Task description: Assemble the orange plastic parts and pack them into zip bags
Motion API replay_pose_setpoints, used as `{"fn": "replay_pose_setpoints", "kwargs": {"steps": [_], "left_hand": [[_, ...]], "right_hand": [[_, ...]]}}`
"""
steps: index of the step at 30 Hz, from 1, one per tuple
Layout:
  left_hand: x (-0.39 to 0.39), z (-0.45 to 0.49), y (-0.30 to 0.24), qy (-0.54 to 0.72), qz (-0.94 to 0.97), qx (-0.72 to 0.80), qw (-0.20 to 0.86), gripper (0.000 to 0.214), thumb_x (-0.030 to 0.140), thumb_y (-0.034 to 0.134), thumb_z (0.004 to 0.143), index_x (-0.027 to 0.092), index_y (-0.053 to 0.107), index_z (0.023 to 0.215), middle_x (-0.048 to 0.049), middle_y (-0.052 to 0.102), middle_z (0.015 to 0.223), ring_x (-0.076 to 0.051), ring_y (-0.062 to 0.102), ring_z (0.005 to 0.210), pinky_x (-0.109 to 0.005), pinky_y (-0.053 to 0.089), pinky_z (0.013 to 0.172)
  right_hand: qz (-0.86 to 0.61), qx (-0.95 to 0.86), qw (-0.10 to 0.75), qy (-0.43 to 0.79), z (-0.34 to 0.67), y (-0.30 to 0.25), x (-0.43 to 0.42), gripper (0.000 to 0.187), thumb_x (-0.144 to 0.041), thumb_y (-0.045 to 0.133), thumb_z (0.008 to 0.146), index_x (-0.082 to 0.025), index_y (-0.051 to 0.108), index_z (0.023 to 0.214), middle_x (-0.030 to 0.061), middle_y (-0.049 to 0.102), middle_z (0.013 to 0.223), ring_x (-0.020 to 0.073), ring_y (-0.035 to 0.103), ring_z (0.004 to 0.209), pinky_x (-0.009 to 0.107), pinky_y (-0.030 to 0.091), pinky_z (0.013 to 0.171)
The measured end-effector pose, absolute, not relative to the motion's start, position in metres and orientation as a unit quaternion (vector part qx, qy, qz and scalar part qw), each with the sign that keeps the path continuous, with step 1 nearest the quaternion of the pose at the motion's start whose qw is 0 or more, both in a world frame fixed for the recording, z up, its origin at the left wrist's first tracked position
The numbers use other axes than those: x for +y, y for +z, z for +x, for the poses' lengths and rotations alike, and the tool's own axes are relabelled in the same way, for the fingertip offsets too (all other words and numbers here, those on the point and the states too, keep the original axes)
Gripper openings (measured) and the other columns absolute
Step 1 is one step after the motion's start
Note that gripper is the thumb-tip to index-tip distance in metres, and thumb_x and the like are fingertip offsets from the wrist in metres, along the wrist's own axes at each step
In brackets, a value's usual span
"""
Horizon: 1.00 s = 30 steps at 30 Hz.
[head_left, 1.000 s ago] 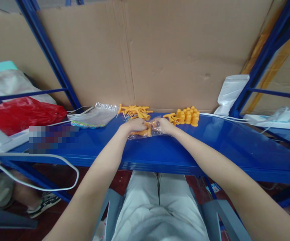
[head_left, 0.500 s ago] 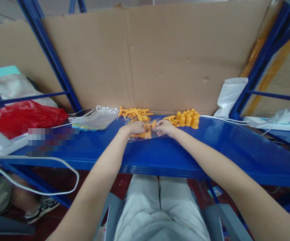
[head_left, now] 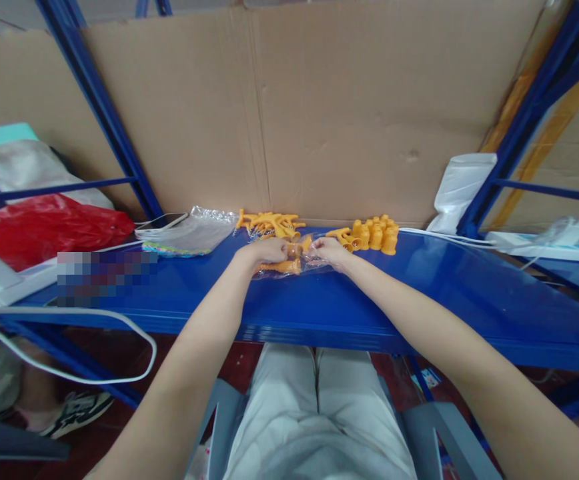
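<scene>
Both forearms extend forward and converge over the counter. The left hand curls with its fingers closed on the left side of a clear plastic bag; the right hand pinches the bag's right side. The bag lies between them, thin, glossy and wrinkled, with smooth orange pieces inside. Behind it lie branched orange parts with metal chains; to the right stand rounded, flared orange parts. A flat cardboard panel backs the counter.

The centre held two hands, one clear bag and two clusters of orange pieces; the frame's left, one red bag; its right, one white pouch
</scene>
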<state>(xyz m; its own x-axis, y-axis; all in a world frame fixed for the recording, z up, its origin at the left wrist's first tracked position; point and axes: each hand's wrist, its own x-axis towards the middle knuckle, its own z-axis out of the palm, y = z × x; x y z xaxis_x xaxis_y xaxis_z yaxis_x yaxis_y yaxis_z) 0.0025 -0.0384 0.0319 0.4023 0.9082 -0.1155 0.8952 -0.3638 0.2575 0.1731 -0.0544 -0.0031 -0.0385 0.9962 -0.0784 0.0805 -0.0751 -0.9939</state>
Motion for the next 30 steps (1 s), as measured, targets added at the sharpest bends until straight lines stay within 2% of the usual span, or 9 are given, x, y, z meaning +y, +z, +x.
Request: {"fn": "replay_pose_setpoints", "kwargs": {"steps": [5, 8, 10, 13, 16, 21, 27, 30], "left_hand": [[-0.035, 0.002, 0.031, 0.015, 0.83, 0.544, 0.122, 0.012, 0.012, 0.048, 0.05, 0.019, 0.052, 0.059, -0.0004, 0.05, 0.057, -0.017, 0.048, 0.059, -0.03, 0.03, 0.057], [-0.034, 0.002, 0.03, 0.016, 0.831, 0.545, 0.108, 0.017, 0.013, 0.049, 0.053, 0.018, 0.057, 0.067, -0.0018, 0.055, 0.064, -0.017, 0.05, 0.065, -0.03, 0.031, 0.059], [-0.034, 0.002, 0.029, 0.016, 0.828, 0.551, 0.098, 0.02, 0.013, 0.05, 0.056, 0.017, 0.059, 0.073, -0.0029, 0.058, 0.07, -0.017, 0.051, 0.067, -0.029, 0.032, 0.06], [-0.033, 0.001, 0.029, 0.008, 0.827, 0.557, 0.082, 0.024, 0.014, 0.05, 0.059, 0.016, 0.062, 0.079, -0.0042, 0.062, 0.078, -0.018, 0.053, 0.072, -0.028, 0.033, 0.062], [-0.032, 0.001, 0.029, 0.001, 0.83, 0.553, 0.077, 0.024, 0.014, 0.049, 0.06, 0.017, 0.063, 0.079, -0.0038, 0.063, 0.078, -0.018, 0.055, 0.073, -0.028, 0.034, 0.063], [-0.03, 0.0, 0.029, -0.001, 0.826, 0.559, 0.077, 0.021, 0.014, 0.05, 0.061, 0.016, 0.064, 0.077, -0.0037, 0.061, 0.073, -0.017, 0.053, 0.067, -0.028, 0.032, 0.06], [-0.035, 0.002, 0.033, 0.008, 0.83, 0.554, 0.062, 0.025, 0.011, 0.048, 0.062, 0.015, 0.066, 0.079, -0.0054, 0.064, 0.079, -0.018, 0.054, 0.072, -0.027, 0.033, 0.061], [-0.037, 0.004, 0.033, 0.012, 0.826, 0.561, 0.053, 0.026, 0.01, 0.048, 0.063, 0.015, 0.066, 0.08, -0.0055, 0.064, 0.078, -0.018, 0.054, 0.072, -0.027, 0.034, 0.061]], "right_hand": [[-0.526, -0.518, 0.438, 0.513, 0.173, 0.0, -0.058, 0.025, 0.008, 0.058, 0.079, -0.015, 0.052, 0.07, -0.0012, 0.061, 0.056, 0.0078, 0.062, 0.054, 0.023, 0.059, 0.063], [-0.541, -0.579, 0.393, 0.467, 0.179, 0.007, -0.058, 0.02, 0.007, 0.055, 0.08, -0.013, 0.058, 0.077, 0.0034, 0.067, 0.066, 0.0098, 0.064, 0.058, 0.026, 0.059, 0.067], [-0.583, -0.644, 0.356, 0.345, 0.189, 0.014, -0.054, 0.019, 0.004, 0.056, 0.079, -0.013, 0.063, 0.084, 0.0083, 0.071, 0.079, 0.0141, 0.067, 0.065, 0.03, 0.059, 0.07], [-0.629, -0.725, 0.269, 0.08, 0.207, 0.023, -0.047, 0.02, -0.002, 0.056, 0.079, -0.013, 0.071, 0.087, 0.0145, 0.074, 0.097, 0.0232, 0.069, 0.095, 0.032, 0.053, 0.087], [-0.669, -0.713, 0.208, -0.036, 0.223, 0.026, -0.042, 0.027, -0.009, 0.052, 0.083, -0.012, 0.074, 0.099, 0.0167, 0.073, 0.107, 0.0266, 0.066, 0.107, 0.033, 0.05, 0.09], [-0.645, -0.748, 0.14, -0.063, 0.233, 0.021, -0.038, 0.031, -0.014, 0.05, 0.085, -0.013, 0.074, 0.104, 0.0147, 0.072, 0.112, 0.0257, 0.066, 0.107, 0.032, 0.048, 0.09], [-0.606, -0.792, 0.066, -0.03, 0.239, 0.024, -0.038, 0.036, -0.012, 0.06, 0.073, -0.019, 0.075, 0.105, 0.0091, 0.072, 0.115, 0.027, 0.066, 0.105, 0.032, 0.049, 0.09], [-0.588, -0.809, 0.021, 0.001, 0.241, 0.023, -0.036, 0.043, -0.007, 0.059, 0.071, -0.019, 0.074, 0.11, 0.0081, 0.072, 0.114, 0.0263, 0.067, 0.103, 0.032, 0.051, 0.087]]}}
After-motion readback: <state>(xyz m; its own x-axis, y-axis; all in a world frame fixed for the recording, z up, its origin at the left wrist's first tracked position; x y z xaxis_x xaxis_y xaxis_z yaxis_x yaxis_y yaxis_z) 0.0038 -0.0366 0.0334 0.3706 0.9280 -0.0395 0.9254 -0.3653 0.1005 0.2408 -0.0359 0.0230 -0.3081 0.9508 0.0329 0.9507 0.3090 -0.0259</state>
